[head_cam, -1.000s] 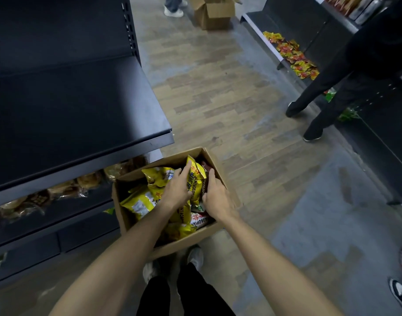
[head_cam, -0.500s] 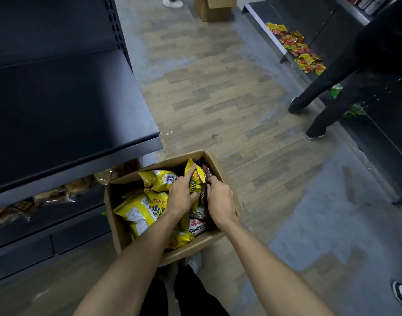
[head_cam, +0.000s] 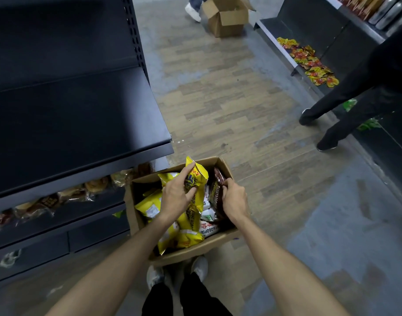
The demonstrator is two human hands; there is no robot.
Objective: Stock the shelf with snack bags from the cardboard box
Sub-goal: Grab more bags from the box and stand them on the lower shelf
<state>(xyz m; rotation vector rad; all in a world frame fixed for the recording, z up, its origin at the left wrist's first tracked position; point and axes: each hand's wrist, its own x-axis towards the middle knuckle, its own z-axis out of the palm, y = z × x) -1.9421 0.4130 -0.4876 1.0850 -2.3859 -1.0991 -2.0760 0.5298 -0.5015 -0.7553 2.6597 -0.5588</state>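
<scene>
An open cardboard box [head_cam: 227, 169] stands on the floor in front of my feet, filled with several yellow, white and brown snack bags. My left hand [head_cam: 176, 198] grips a yellow snack bag [head_cam: 199, 176] and holds it upright above the other bags. My right hand [head_cam: 234, 199] pinches a dark brown snack bag [head_cam: 219, 176] at the box's right side. The dark shelf [head_cam: 81, 124] to the left of the box has a bare top board.
A lower shelf level [head_cam: 59, 197] on the left holds wrapped baked goods. A person in black [head_cam: 355, 106] stands at the right by another shelf with yellow-red packets [head_cam: 309, 62]. A second open box [head_cam: 227, 17] and another person's shoe [head_cam: 193, 9] are far down the aisle.
My left hand has lifted the yellow bag higher out of the box. My right hand has closed on the brown bag and begun raising it.
</scene>
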